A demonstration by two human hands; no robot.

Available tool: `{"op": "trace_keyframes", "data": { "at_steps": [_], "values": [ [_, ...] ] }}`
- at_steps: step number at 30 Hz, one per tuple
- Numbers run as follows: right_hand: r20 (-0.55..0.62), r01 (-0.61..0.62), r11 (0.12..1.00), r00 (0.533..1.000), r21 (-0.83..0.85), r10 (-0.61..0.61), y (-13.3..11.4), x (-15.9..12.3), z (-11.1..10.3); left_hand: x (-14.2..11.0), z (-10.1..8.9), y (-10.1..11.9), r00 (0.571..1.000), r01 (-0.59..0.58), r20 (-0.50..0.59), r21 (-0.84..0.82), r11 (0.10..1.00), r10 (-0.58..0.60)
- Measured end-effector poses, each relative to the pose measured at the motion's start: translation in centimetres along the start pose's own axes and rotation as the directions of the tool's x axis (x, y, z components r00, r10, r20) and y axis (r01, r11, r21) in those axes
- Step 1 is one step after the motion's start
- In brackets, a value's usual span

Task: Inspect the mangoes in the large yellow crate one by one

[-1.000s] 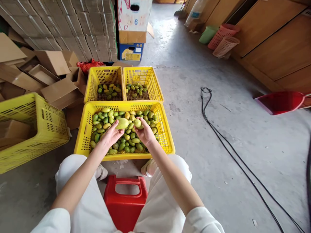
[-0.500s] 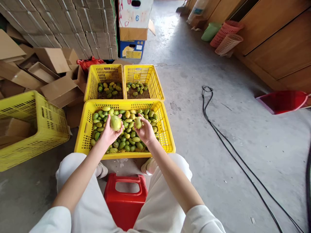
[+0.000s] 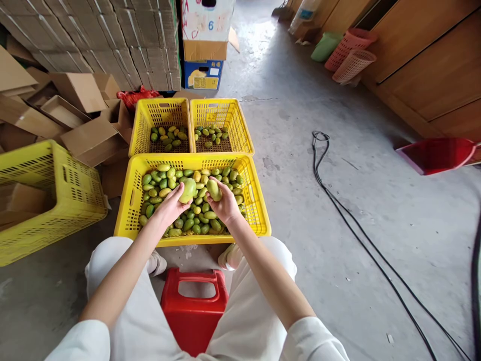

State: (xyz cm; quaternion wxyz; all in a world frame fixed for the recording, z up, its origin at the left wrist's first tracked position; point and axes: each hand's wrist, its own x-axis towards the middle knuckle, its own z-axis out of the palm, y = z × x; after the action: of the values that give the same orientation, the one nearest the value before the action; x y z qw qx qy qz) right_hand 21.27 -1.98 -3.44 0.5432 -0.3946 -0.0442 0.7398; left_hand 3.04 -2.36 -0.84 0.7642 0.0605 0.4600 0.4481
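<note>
A green mango (image 3: pixel 187 190) is gripped in my left hand (image 3: pixel 171 208), thumb along its near side. My right hand (image 3: pixel 227 204) is closed round another, slightly smaller green mango (image 3: pixel 214 190). Both are raised over the large yellow crate (image 3: pixel 124 210), which holds many green and yellowish mangoes (image 3: pixel 203 218). Behind it stand two smaller-looking yellow crates: the left one (image 3: pixel 141 125) and the right one (image 3: pixel 242 130), each with several mangoes on its bottom.
A red stool (image 3: pixel 193 316) is between my legs. To the left are a tilted yellow crate (image 3: pixel 80 190) and loose cardboard boxes (image 3: pixel 90 138). A black cable (image 3: pixel 345 215) lies on the floor at right, near a red dustpan (image 3: pixel 436 155). Stacked cartons (image 3: pixel 208 50) stand behind.
My left hand has turned and shifted slightly right, rolling its mango. In my right hand the mango has turned so that its longer side shows. The crates stay in place.
</note>
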Motion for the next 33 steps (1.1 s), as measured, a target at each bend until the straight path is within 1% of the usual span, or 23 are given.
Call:
{"op": "trace_keyframes", "data": {
  "at_steps": [3,5,7,10,13,16,22,24,27,29,31,33],
  "values": [
    [-0.053,0.066,0.998,0.996,-0.012,-0.067,0.3,0.2,0.1,-0.2,0.4,0.0,0.999,-0.006,-0.038,0.071,0.997,0.008],
    [-0.091,0.079,0.997,0.993,-0.027,-0.081,0.5,0.4,0.0,-0.4,0.9,0.2,0.998,0.027,-0.06,0.05,0.998,-0.024],
    [-0.098,0.077,0.996,0.992,-0.047,-0.081,0.6,0.7,-0.2,-0.6,1.3,0.4,0.998,0.031,-0.063,0.006,1.0,-0.03],
    [-0.077,0.085,0.996,0.993,-0.039,-0.088,0.7,0.9,-0.3,-0.7,1.5,0.5,0.998,-0.02,-0.055,-0.05,0.999,0.018],
    [-0.091,0.096,0.995,0.991,0.011,-0.095,0.6,0.8,-0.2,-0.5,1.2,0.5,0.999,-0.048,-0.024,-0.064,0.997,0.047],
    [-0.124,0.074,0.996,0.99,0.042,-0.069,0.2,0.5,0.1,-0.3,0.8,0.3,0.997,-0.073,-0.006,-0.091,0.993,0.073],
    [-0.211,0.001,0.995,0.977,0.104,0.021,-0.6,-0.2,0.8,0.4,0.1,0.0,0.99,-0.127,-0.074,-0.157,0.979,0.117],
    [-0.198,-0.033,0.994,0.979,0.107,0.054,-0.6,-0.4,0.9,0.4,0.1,0.1,0.988,-0.143,-0.088,-0.163,0.976,0.13],
    [-0.166,-0.068,0.993,0.983,0.097,0.083,-0.4,-0.4,0.8,0.1,0.4,0.4,0.991,-0.13,-0.066,-0.192,0.973,0.119],
    [-0.154,-0.068,0.994,0.985,0.087,0.081,-0.3,-0.2,0.6,-0.2,0.7,0.7,0.995,-0.094,-0.065,-0.222,0.971,0.082],
    [-0.14,-0.059,0.995,0.988,0.079,0.069,-0.1,0.1,0.2,-0.4,0.9,0.9,0.995,-0.068,-0.092,-0.239,0.969,0.047],
    [-0.126,-0.052,0.997,0.99,0.064,0.06,0.0,0.3,-0.2,-0.5,0.9,0.9,0.993,-0.071,-0.106,-0.233,0.97,0.047]
  ]
}}
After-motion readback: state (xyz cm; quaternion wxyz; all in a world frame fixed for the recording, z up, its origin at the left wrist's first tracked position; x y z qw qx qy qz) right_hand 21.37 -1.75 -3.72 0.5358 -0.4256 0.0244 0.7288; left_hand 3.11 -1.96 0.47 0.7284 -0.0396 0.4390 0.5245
